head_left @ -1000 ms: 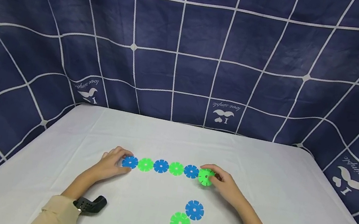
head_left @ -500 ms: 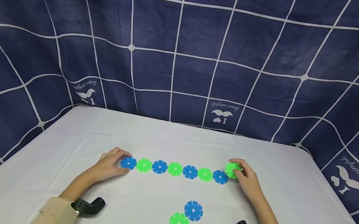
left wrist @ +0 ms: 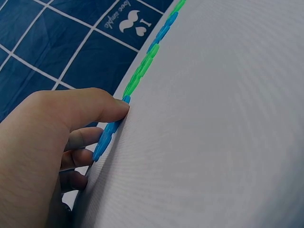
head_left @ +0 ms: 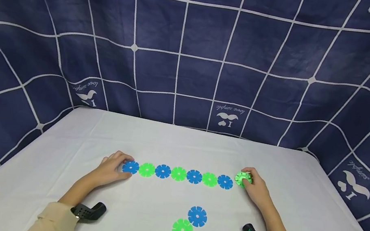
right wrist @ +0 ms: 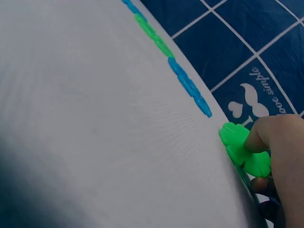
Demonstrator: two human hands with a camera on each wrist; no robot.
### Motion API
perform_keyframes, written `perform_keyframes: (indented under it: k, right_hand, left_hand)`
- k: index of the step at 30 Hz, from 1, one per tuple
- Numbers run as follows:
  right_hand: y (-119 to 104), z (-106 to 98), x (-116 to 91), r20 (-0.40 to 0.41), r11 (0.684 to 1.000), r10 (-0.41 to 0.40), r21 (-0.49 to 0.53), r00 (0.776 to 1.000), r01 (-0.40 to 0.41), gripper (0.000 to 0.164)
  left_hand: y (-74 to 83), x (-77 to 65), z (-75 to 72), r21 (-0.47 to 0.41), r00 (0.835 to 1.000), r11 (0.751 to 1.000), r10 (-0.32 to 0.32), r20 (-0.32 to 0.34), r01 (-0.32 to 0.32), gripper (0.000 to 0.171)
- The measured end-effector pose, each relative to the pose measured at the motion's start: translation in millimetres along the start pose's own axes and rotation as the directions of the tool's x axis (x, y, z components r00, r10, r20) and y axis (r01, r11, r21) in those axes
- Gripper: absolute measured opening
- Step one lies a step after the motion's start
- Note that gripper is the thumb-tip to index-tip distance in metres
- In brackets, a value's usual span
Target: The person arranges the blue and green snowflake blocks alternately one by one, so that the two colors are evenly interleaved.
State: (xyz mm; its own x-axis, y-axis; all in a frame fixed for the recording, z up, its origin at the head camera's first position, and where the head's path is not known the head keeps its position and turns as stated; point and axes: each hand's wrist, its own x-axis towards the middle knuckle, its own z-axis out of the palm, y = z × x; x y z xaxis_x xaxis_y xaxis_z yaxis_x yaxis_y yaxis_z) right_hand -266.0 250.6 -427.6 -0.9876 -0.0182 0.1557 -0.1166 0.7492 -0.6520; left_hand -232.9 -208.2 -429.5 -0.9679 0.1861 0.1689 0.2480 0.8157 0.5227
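A straight row of flat, notched plastic discs alternates blue and green across the white table. My left hand (head_left: 109,169) pinches the leftmost blue disc (head_left: 131,166) by its edge between thumb and fingers; the left wrist view shows the thumb (left wrist: 111,107) on it. At the far right, my right hand (head_left: 257,188) pinches a green disc (head_left: 241,178), just beyond the row's last blue disc (head_left: 225,182). In the right wrist view a gap separates the held green disc (right wrist: 237,142) from that blue disc (right wrist: 190,88). Whether more discs are stacked under it, I cannot tell.
Nearer me lie a loose blue disc (head_left: 197,216) and a loose green disc (head_left: 182,230), their edges close together. A white cloth (head_left: 139,206) covers the table. A dark blue checked curtain (head_left: 199,76) hangs behind and at both sides.
My right hand has moved right along the row, then slightly down with the green disc. The row's right end now shows a released green disc and another blue one. My left hand stays put.
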Motion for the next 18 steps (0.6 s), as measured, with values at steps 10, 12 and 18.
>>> perform_keyframes:
  k: [10, 12, 18]
  right_hand:
    - [2.2, 3.7, -2.0, -0.043, 0.995, -0.094, -0.046, 0.995, 0.092, 0.024]
    - [2.0, 3.7, -2.9, -0.052, 0.993, -0.111, -0.047, 0.992, 0.109, 0.024]
    - [0.7, 2.2, -1.7, -0.016, 0.991, -0.108, -0.08, 0.994, 0.106, 0.021]
  left_hand:
    - [0.4, 0.0, 0.5, -0.006, 1.0, 1.0, -0.01, 0.002, 0.01, 0.045]
    - [1.0, 0.1, 0.8, -0.006, 1.0, 1.0, -0.011, 0.001, 0.011, 0.045]
    - [2.0, -0.6, -0.9, -0.004, 1.0, 1.0, -0.006, 0.0, 0.006, 0.045]
